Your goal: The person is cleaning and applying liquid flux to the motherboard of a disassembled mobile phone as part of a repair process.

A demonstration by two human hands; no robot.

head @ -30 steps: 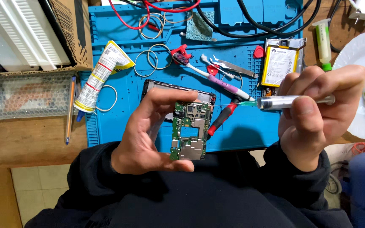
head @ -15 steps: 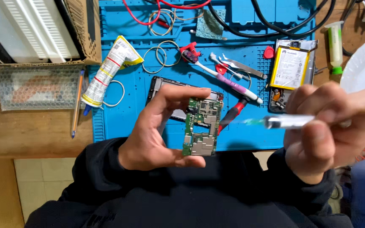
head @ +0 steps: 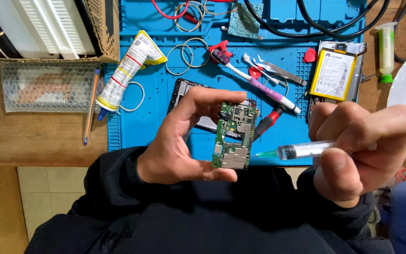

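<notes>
The left hand [head: 179,141] grips a green circuit board [head: 235,136] upright, thumb under its lower end and fingers [head: 212,96] over the top edge. The right hand [head: 358,150] is clenched around a syringe [head: 306,150], its green tip just beside the board's right edge. Beyond lie a blue mat [head: 165,122], a phone frame [head: 189,101], a battery [head: 333,75] and a glue tube [head: 125,70].

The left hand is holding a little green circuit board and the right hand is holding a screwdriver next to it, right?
Not quite. The head view shows the right hand holding a syringe with a green tip, not a screwdriver. The left hand does hold the green circuit board.
</notes>
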